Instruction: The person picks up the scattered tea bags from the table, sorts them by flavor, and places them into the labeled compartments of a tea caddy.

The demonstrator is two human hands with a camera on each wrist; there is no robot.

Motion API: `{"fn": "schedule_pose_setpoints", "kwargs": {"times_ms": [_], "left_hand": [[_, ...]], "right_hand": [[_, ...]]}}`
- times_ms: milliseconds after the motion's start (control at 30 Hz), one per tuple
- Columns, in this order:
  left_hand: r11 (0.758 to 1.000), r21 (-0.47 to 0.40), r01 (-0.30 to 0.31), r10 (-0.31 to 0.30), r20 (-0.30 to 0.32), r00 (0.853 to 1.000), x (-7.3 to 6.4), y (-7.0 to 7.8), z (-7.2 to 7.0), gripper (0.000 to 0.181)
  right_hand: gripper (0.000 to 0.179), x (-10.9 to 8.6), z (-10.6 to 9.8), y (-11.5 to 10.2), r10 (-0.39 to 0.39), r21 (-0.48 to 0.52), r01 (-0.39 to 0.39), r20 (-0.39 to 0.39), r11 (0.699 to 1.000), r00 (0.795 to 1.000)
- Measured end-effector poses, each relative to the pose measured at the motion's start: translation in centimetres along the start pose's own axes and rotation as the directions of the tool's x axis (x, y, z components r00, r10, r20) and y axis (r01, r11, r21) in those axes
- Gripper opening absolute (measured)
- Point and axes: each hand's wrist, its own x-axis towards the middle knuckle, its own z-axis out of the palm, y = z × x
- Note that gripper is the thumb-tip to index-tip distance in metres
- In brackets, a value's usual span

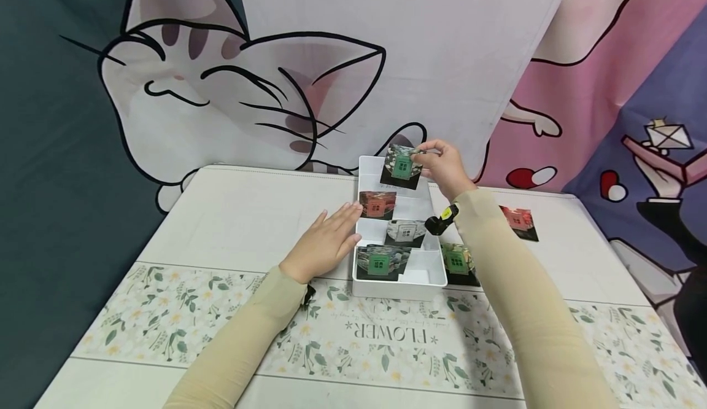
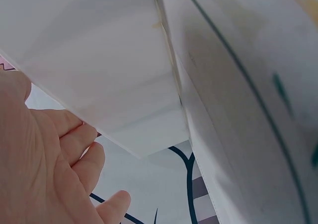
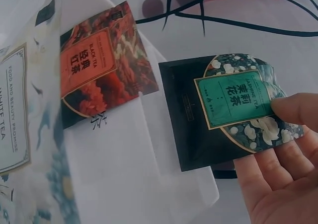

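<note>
My right hand (image 1: 446, 166) pinches a jasmine tea sachet (image 3: 228, 105) by its edge, thumb on the front and fingers behind. In the head view, the sachet is over the far end of a white divided box (image 1: 399, 290). Fingers straight, my left hand (image 1: 323, 241) lies along the box's left side, its fingertips right at the rim. Inside the box, a red black tea sachet (image 1: 378, 205) stands behind a pale white tea sachet (image 1: 405, 233). A green-labelled sachet (image 1: 381, 263) leans in the nearest compartment.
Against the box's right side lies another green-labelled sachet (image 1: 458, 264), partly hidden by the right forearm. Farther right on the table is a red sachet (image 1: 519, 222). A floral strip (image 1: 221, 311) crosses the white table; a cat-print cloth (image 1: 309, 3) hangs behind it.
</note>
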Motion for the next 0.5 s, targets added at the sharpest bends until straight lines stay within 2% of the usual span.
{"fn": "schedule_pose_setpoints", "kwargs": {"times_ms": [300, 500], "left_hand": [[1.000, -0.008, 0.000, 0.000, -0.001, 1.000, 0.00, 0.08, -0.03, 0.062], [1.000, -0.010, 0.011, -0.011, 0.008, 1.000, -0.01, 0.12, -0.08, 0.062]], "right_hand": [[0.012, 0.13, 0.30, 0.39, -0.001, -0.086, 0.004, 0.043, 0.996, 0.999], [0.014, 0.35, 0.26, 0.49, -0.008, -0.162, 0.014, 0.040, 0.987, 0.999]]}}
